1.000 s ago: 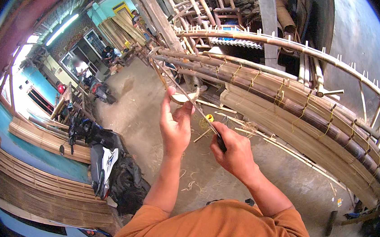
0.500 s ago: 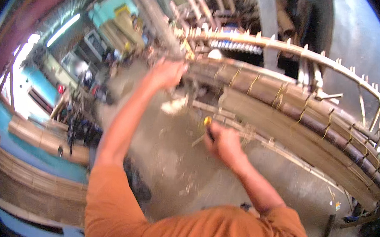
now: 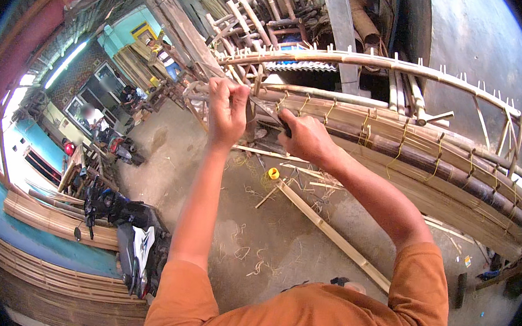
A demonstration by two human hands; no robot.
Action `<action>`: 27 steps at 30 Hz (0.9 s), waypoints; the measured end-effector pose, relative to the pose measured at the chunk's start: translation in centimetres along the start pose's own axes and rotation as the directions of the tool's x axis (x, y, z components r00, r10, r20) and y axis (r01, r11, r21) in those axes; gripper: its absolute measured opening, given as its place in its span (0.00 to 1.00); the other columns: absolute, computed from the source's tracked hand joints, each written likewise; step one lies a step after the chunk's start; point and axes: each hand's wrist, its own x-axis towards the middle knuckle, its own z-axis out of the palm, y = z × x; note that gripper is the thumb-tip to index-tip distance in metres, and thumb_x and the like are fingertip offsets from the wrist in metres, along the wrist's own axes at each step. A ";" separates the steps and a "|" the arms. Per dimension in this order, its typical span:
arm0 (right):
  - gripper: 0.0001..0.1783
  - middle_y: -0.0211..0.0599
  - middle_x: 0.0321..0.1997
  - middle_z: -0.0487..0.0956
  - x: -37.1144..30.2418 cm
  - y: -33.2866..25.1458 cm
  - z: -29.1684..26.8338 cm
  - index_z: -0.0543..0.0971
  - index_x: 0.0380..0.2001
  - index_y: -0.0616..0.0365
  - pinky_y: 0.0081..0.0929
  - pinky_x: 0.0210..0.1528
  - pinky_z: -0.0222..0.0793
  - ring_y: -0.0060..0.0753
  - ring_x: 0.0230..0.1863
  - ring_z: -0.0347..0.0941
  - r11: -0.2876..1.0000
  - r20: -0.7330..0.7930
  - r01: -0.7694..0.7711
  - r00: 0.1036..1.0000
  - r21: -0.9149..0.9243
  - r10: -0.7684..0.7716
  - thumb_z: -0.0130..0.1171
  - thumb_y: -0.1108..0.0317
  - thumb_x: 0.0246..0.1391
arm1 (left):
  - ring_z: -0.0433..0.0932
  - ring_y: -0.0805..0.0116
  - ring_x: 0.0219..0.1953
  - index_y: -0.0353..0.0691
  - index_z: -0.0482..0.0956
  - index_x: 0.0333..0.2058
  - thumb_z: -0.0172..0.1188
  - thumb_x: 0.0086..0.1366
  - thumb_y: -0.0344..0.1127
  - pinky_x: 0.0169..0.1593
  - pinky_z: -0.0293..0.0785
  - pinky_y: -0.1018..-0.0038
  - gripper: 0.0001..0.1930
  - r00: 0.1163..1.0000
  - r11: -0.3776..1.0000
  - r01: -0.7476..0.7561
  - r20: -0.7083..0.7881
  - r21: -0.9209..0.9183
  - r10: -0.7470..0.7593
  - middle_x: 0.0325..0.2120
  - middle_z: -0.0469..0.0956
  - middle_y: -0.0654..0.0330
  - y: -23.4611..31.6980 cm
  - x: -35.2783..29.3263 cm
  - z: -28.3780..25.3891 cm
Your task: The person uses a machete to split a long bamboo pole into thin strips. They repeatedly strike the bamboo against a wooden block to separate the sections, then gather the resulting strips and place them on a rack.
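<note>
My left hand (image 3: 225, 111) is closed in a fist beside the left end of a long bamboo bundle; what it grips, if anything, is hidden by the fingers. Close to its right, my right hand (image 3: 308, 139) is wrapped round the dark handle of a knife (image 3: 267, 109). The blade slants up and left toward the left fist, in front of the bundle's end. The bamboo bundle (image 3: 392, 148), with slats and a dark pole tied by yellow cords, runs off to the right.
A curved bamboo rail with pegs (image 3: 369, 62) stands behind the bundle. On the floor lie a yellow ring-shaped roll (image 3: 274, 173), a long bamboo strip (image 3: 329, 231) and scattered shavings. A motorbike (image 3: 139, 245) stands at left, near rolled slats (image 3: 69, 224). A person (image 3: 94, 117) is farther back.
My right hand has risen up and left, bringing the knife close to my left hand. The left hand now shows as an upright fist. The view has shifted slightly and is sharper.
</note>
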 end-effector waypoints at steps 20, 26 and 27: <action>0.16 0.53 0.28 0.81 6.2 10.2 -1.2 0.77 0.37 0.64 0.48 0.35 0.77 0.54 0.34 0.82 0.729 -0.028 -0.003 0.999 -0.684 -0.023 0.59 0.61 0.51 | 0.70 0.52 0.32 0.34 0.70 0.28 0.57 0.70 0.42 0.38 0.67 0.62 0.17 0.990 0.999 -0.035 0.138 0.011 0.033 0.29 0.68 0.51 -0.9 5.9 7.2; 0.23 0.54 0.33 0.83 1.4 4.4 -5.0 0.81 0.34 0.68 0.43 0.42 0.77 0.51 0.32 0.82 0.950 0.336 -0.301 0.889 -0.083 0.311 0.55 0.54 0.52 | 0.71 0.51 0.33 0.35 0.73 0.33 0.57 0.70 0.43 0.38 0.69 0.61 0.15 0.990 0.992 -0.122 0.074 -0.035 0.124 0.30 0.70 0.50 -1.3 5.0 8.4; 0.25 0.53 0.32 0.83 -0.6 3.9 -6.0 0.80 0.37 0.70 0.42 0.39 0.77 0.46 0.30 0.82 0.938 0.256 -0.323 0.924 0.127 0.283 0.56 0.53 0.53 | 0.72 0.51 0.33 0.35 0.74 0.33 0.57 0.70 0.44 0.38 0.69 0.62 0.15 0.992 0.993 -0.116 0.056 -0.030 0.117 0.31 0.71 0.51 -1.0 5.4 7.8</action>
